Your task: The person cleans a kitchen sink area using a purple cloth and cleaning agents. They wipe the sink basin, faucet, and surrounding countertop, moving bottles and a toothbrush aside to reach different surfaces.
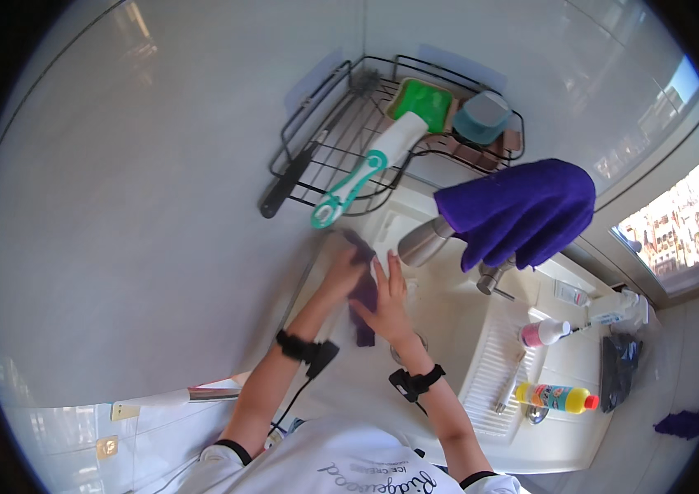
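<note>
My left hand [343, 272] grips a dark purple cloth [363, 302] at the left rim of the cream-coloured sink [442, 296]. The cloth's lower end hangs down below the hand. Beside it, my right hand [389, 305] has its fingers apart and pointing away from me, with the thumb close to the cloth. The right fingertips rest near the white back ledge of the sink, just left of the faucet's metal spout [426, 242]. A second purple cloth [516, 210] is draped over the faucet and hides most of it.
Above the sink hangs a black wire corner rack [349, 148] holding a green-and-white brush [374, 167], a black-handled brush [291, 179] and a blue container [482, 117]. Right of the basin, a ribbed washboard [488, 370], a yellow bottle [553, 397] and a white-and-pink bottle [544, 332] sit.
</note>
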